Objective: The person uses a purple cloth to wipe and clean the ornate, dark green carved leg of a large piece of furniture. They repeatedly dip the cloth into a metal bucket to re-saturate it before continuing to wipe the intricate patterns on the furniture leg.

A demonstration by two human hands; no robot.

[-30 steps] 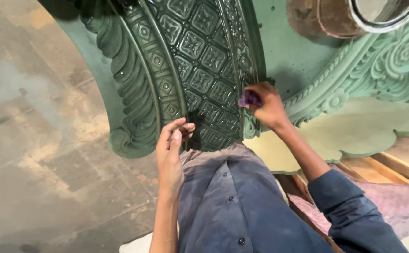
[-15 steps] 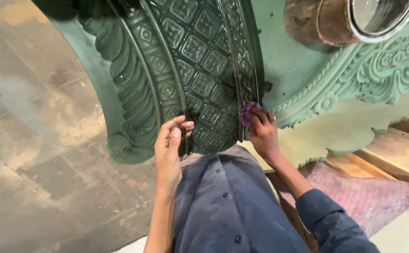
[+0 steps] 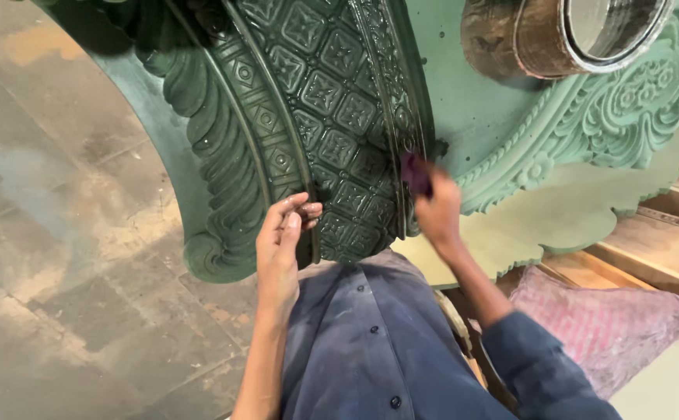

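At the lower edge of the dark green carved panel (image 3: 316,117), right hand (image 3: 437,210) pinches a purple cloth (image 3: 415,173) against the beaded rim. Left hand (image 3: 281,245), fingers loosely extended, rests on the grid carving, holding nothing.

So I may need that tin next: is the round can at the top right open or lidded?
Open: the can lies tipped toward the camera on the pale green carved panel, no lid on its rim. How full it is, cannot tell.
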